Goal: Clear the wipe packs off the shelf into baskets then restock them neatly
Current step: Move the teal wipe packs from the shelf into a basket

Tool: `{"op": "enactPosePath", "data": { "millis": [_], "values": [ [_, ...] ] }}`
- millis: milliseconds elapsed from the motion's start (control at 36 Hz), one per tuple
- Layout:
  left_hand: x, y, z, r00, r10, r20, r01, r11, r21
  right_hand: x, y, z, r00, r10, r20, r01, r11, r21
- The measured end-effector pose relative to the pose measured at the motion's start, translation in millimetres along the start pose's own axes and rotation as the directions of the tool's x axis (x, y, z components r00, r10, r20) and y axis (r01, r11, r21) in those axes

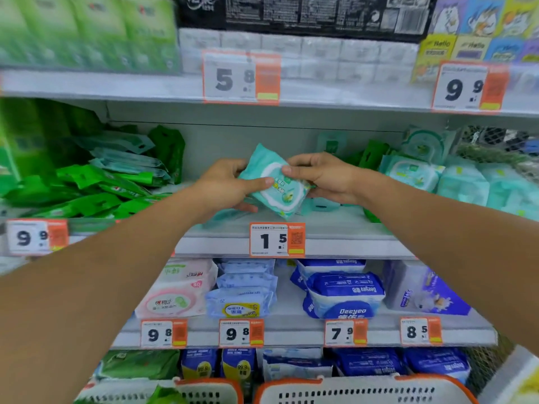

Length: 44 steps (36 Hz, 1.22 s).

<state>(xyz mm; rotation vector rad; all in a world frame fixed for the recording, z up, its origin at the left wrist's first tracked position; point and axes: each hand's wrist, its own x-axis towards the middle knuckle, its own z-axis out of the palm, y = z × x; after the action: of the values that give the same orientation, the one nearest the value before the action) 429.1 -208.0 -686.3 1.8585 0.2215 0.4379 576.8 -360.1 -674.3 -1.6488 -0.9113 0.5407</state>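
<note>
A small teal wipe pack with a white oval label is held tilted above the middle shelf. My left hand grips its left side, thumb across the front. My right hand pinches its upper right edge. Another teal pack lies flat on the shelf just under my right hand. Loose green and teal packs are piled on the left of this shelf. More teal packs stand at the right. Two orange-rimmed white baskets sit at the bottom edge.
A price tag reading 1.5 hangs on the shelf edge below the held pack. The lower shelf carries pink and blue wipe packs. The upper shelf holds white tissue bundles and green packs. A wire mesh panel stands at the far right.
</note>
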Motion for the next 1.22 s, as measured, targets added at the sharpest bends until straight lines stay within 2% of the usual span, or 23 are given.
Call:
{"op": "enactPosePath", "data": {
  "millis": [28, 83, 111, 139, 167, 194, 222, 278, 361, 417, 556, 611, 694, 750, 806, 917, 1000, 1056, 1111, 1222],
  "values": [
    [0, -5, -2, 0.999, -0.007, -0.043, 0.005, 0.999, -0.047, 8, 3, 0, 0.990, -0.030, -0.139, 0.020, 0.997, -0.071],
    [-1, -15, -7, 0.991, -0.031, -0.132, 0.013, 0.990, -0.142, 26, 11, -6, 0.905, -0.148, -0.398, 0.004, 0.941, -0.340],
    [-3, -20, -10, 0.985, -0.056, -0.164, 0.024, 0.982, -0.189, 33, 14, -8, 0.891, -0.176, -0.419, -0.062, 0.866, -0.496],
    [-5, -24, -12, 0.978, -0.082, -0.192, 0.036, 0.972, -0.232, 34, 17, -8, 0.911, -0.136, -0.388, -0.163, 0.747, -0.645],
    [-9, -27, -15, 0.970, -0.108, -0.216, 0.045, 0.959, -0.278, 33, 21, -7, 0.936, -0.043, -0.348, -0.249, 0.618, -0.746],
    [-13, -30, -18, 0.963, -0.131, -0.234, 0.049, 0.944, -0.326, 32, 27, -5, 0.947, 0.041, -0.318, -0.289, 0.538, -0.791],
    [-17, -32, -20, 0.959, -0.150, -0.242, 0.050, 0.925, -0.377, 32, 32, -4, 0.946, 0.095, -0.309, -0.309, 0.543, -0.781],
    [-26, -35, -24, 0.954, -0.174, -0.245, 0.044, 0.888, -0.458, 29, 42, -4, 0.938, 0.103, -0.330, -0.315, 0.647, -0.694],
    [-38, -38, -25, 0.950, -0.196, -0.242, 0.032, 0.834, -0.550, 25, 48, 0, 0.937, 0.144, -0.317, -0.326, 0.688, -0.649],
    [-45, -39, -23, 0.939, -0.198, -0.280, 0.007, 0.828, -0.561, 20, 46, 4, 0.937, 0.197, -0.290, -0.340, 0.711, -0.616],
    [-58, -37, -20, 0.924, -0.153, -0.351, -0.080, 0.819, -0.568, 24, 27, 17, 0.945, 0.214, -0.249, -0.322, 0.754, -0.572],
    [-65, -37, -21, 0.930, -0.119, -0.347, -0.103, 0.823, -0.559, 33, 22, 30, 0.953, 0.172, -0.249, -0.296, 0.702, -0.648],
    [-77, -44, -23, 0.931, -0.072, -0.357, -0.158, 0.804, -0.574, 51, 27, 52, 0.966, 0.135, -0.219, -0.257, 0.499, -0.828],
    [-86, -54, -26, 0.929, -0.054, -0.367, -0.187, 0.787, -0.588, 58, 33, 63, 0.961, 0.051, -0.273, -0.269, 0.410, -0.871],
    [-95, -65, -31, 0.932, -0.046, -0.359, -0.205, 0.751, -0.628, 60, 35, 67, 0.939, -0.029, -0.344, -0.292, 0.463, -0.837],
    [-100, -73, -46, 0.929, -0.055, -0.367, -0.218, 0.718, -0.661, 52, 30, 53, 0.902, -0.043, -0.431, -0.245, 0.770, -0.589],
    [-100, -73, -48, 0.928, -0.078, -0.363, -0.205, 0.709, -0.675, 33, 36, 35, 0.900, -0.027, -0.434, -0.173, 0.893, -0.415],
    [-100, -74, -43, 0.932, -0.098, -0.349, -0.174, 0.723, -0.668, 18, 44, 25, 0.907, -0.074, -0.415, -0.126, 0.892, -0.434],
    [-100, -74, -37, 0.932, -0.108, -0.347, -0.161, 0.732, -0.662, 6, 49, 22, 0.914, -0.182, -0.363, -0.069, 0.811, -0.581],
    [-100, -74, -25, 0.938, -0.115, -0.328, -0.153, 0.712, -0.686, -6, 53, 21, 0.867, -0.351, -0.354, 0.017, 0.730, -0.683]
  ]
}}
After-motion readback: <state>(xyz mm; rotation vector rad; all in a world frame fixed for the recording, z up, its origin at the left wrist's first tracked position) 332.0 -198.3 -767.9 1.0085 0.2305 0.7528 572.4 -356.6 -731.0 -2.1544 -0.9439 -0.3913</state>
